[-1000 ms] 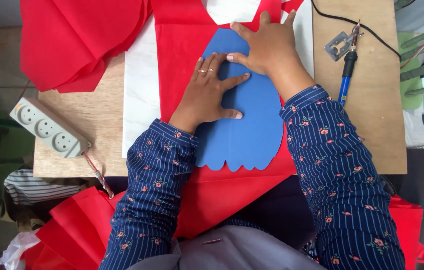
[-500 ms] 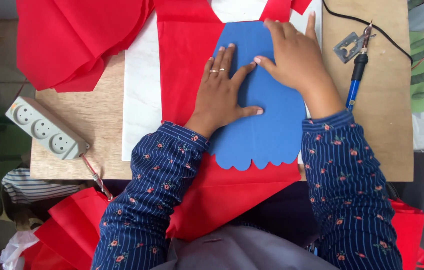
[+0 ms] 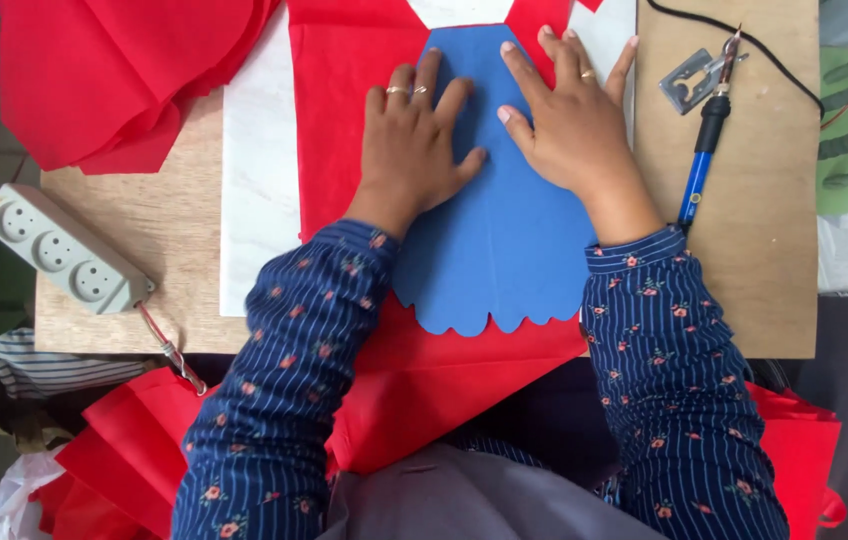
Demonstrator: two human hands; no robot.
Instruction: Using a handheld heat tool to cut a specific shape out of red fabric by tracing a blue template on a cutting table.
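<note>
A blue paper template (image 3: 504,250) with a scalloped lower edge lies on a sheet of red fabric (image 3: 354,90), which covers a white board (image 3: 259,200) on the wooden table (image 3: 764,250). My left hand (image 3: 414,145) presses flat on the template's left side, fingers spread, rings on two fingers. Beside it, my right hand (image 3: 569,115) lies flat on the upper right part of the template, fingers spread toward the top. Neither hand grips anything. Both arms wear dark blue striped sleeves with small flowers.
A blue-handled soldering iron (image 3: 709,125) rests on a small metal stand at the right, its black cord running off the top. A grey power strip (image 3: 64,250) sits at the left table edge. More red fabric (image 3: 114,70) is heaped at the top left and hangs below the table.
Both hands have slid up the template, the left to its upper left, the right ending flat beside it. The camera view has shifted slightly.
</note>
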